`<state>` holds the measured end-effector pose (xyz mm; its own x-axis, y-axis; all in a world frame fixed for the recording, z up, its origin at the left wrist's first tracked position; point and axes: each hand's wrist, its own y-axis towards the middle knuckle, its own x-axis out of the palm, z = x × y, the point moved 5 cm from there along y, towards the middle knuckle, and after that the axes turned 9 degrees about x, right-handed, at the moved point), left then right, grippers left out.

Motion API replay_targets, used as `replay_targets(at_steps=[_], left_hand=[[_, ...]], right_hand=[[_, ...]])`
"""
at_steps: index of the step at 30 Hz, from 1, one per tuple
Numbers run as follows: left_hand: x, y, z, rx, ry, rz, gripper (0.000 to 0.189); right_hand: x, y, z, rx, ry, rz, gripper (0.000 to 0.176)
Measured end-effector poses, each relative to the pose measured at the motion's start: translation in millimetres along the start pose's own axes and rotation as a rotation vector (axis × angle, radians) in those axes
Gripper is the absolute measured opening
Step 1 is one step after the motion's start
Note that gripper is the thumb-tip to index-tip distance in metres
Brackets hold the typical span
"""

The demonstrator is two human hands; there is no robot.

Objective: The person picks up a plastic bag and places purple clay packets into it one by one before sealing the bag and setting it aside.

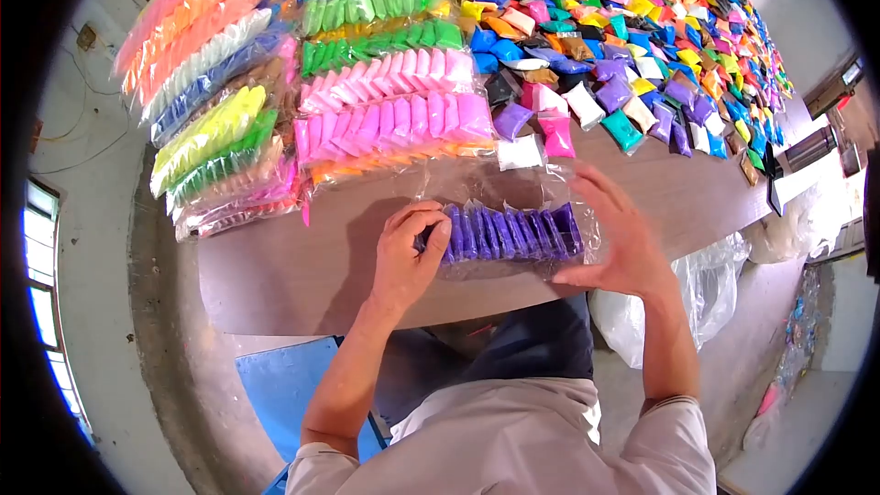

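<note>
A row of small purple packets (504, 234) stands side by side in a clear plastic bag (481, 268) near the table's front edge. My left hand (410, 243) is closed around the left end of the row, thumb and curled fingers on the packets there. At the other end, my right hand (623, 243) is open, its thumb and fingers spread wide around the bag's right side and slightly blurred. Loose clear film rises behind the row, between the hands.
Filled bags of pink packets (394, 128) and yellow packets (206, 133) are stacked at the left on the table (275, 280). Loose coloured packets (632, 37) lie heaped at the back right. A clear plastic sack (706, 293) hangs right of my lap; a blue chair (284, 385) stands left.
</note>
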<state>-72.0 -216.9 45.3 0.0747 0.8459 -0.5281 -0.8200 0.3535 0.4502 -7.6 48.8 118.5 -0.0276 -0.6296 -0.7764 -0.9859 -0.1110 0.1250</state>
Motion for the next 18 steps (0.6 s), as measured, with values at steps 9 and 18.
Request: replay_targets(at_steps=[9, 18], left_hand=[[-10, 1, 6, 0.028, -0.014, -0.058, 0.022], [-7, -3, 12, 0.071, 0.024, -0.103, 0.028]], right_hand=[[46, 38, 41, 0.118, -0.038, -0.427, 0.083], [42, 52, -8, -0.001, -0.008, -0.360, 0.090]])
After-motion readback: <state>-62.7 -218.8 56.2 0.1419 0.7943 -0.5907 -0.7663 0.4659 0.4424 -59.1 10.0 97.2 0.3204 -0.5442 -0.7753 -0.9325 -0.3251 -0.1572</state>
